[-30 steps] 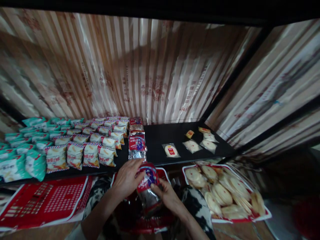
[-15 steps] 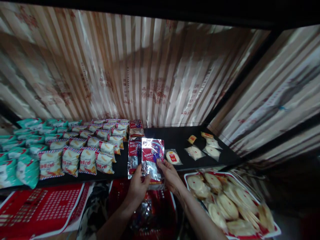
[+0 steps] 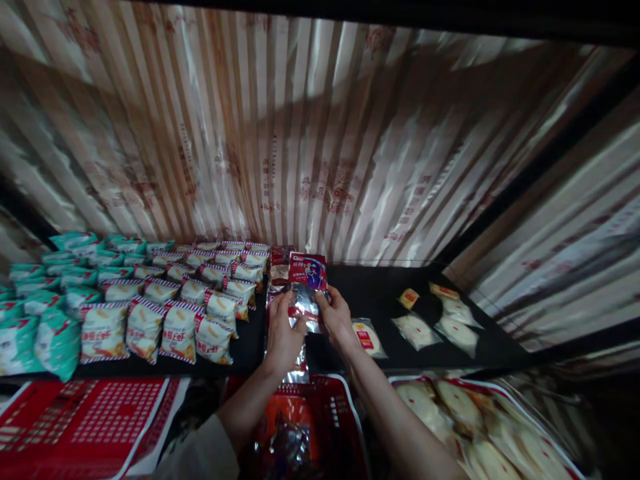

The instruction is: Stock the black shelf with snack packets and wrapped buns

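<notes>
Baskets [image 3: 107, 420], red, sit below the front edge of the black shelf [image 3: 370, 293]; the right one holds round pale packs [image 3: 460, 403]. Over the shelf's middle, left hand [image 3: 283, 333] and right hand [image 3: 339, 317] grip a red-and-silver packet [image 3: 306, 283] between closed fingers, partly blocking a row of similar packets [image 3: 281, 263] toward the back edge. White snack bags [image 3: 105, 333] and teal bags [image 3: 57, 340] crowd the left; flat clear packets [image 3: 416, 332] lie toward the right edge. Behind hangs a pleated curtain [image 3: 320, 133].
</notes>
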Available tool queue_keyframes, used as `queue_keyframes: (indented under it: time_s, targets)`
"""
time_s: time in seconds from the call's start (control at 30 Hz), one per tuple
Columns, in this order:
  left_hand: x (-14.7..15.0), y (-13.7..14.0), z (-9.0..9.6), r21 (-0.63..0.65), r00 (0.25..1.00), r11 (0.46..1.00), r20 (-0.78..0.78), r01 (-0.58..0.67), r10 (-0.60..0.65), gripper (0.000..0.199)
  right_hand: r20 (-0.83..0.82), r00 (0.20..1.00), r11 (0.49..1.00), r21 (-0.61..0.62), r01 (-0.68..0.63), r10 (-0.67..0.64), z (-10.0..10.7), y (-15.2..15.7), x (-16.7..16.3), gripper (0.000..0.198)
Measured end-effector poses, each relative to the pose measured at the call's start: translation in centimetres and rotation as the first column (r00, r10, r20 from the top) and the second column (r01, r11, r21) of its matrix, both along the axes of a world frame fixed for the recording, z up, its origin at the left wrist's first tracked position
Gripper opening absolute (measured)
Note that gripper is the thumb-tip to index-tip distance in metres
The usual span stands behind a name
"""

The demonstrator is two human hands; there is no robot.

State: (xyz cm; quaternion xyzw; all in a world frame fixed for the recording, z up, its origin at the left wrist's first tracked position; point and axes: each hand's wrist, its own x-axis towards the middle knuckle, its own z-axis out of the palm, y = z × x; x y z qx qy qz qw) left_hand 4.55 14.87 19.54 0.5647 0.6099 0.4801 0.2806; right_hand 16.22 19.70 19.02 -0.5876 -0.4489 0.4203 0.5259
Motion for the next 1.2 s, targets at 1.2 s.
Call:
queue_keyframes:
  time_s: [1.2]
  targets:
    - [-1.3, 5.7, -3.0, 0.115, 0.899, 0.987, -0.411, -0.115, 0.152, 0.034, 0.802, 0.593, 0.983, 0.054, -0.178, 0.064, -1.6, 7.4, -3.3, 0.034]
